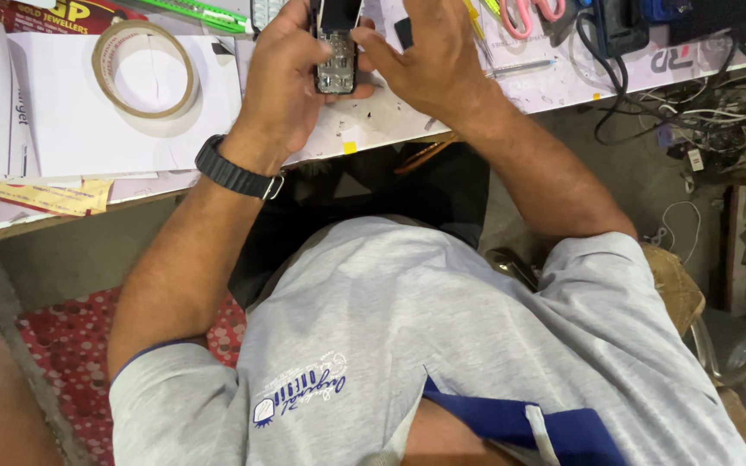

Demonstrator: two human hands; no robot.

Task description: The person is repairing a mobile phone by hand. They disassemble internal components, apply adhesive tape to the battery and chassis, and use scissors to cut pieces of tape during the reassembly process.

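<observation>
Head view, looking down over the person's grey T-shirt [442, 345] to the edge of a worktable [373, 121].

Left hand [282, 73]: fingers curled together and clamped round a small black handset [336, 52] with its cover off, the exposed board and metal contacts facing up. The handset stands roughly upright in the picture, its top end cut by the frame edge. A black wristwatch [237, 171] sits on the left wrist, below and left of the handset.

Right hand [429, 56]: just right of the handset, fingers bent loosely toward it. The thumb tip reaches the handset's right side near its middle; whether it actually presses on it or pinches some small part cannot be told from this view. Nothing else visible in that hand.

Positions relative to the handset:
- Roll of tan tape [146, 69], lying flat on white paper sheets [88, 129], well to the left.
- Strip of yellowish paper [36, 197], far left and lower, at the table edge.
- Green ruler-like strip [200, 13], upper left, at the frame top.
- Pink-handled scissors [533, 13], to the right beyond the right hand.
- Clear pen [520, 67], right, lying on the table just past the right hand.
- Tangle of black cables [692, 112], far right, spilling off the table end.
- Small yellow sticker [350, 147], directly below, at the table edge.

Below the table: red dotted floor mat [71, 345], lower left.
</observation>
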